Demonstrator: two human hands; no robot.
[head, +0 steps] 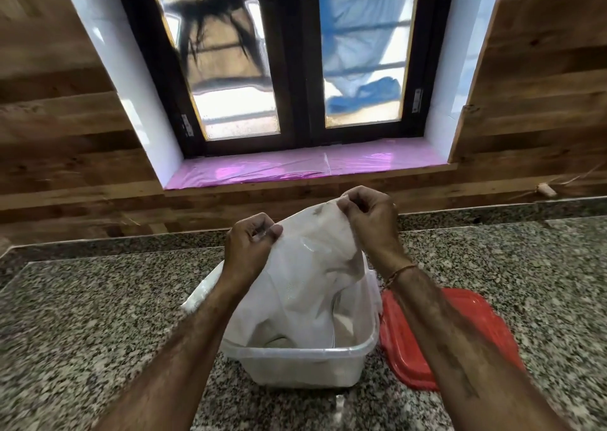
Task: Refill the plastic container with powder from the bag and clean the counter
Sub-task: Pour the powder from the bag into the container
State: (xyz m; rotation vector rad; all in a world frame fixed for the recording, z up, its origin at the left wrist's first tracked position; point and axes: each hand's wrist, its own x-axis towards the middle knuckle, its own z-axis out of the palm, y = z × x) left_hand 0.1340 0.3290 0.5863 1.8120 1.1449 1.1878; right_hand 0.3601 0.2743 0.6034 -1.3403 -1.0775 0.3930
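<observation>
Two hands, left hand (250,237), right hand (368,213), pinching bag (305,286) over container (305,365)

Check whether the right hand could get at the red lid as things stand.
Probably, once freed: the right hand is pinching the bag above the container; the red lid lies uncovered on the counter under that forearm.

Dark-framed window (297,62) up top, pink film (305,166) lining its sill, wood panelling (65,128) either side, red lid (460,342) lying flat.
</observation>
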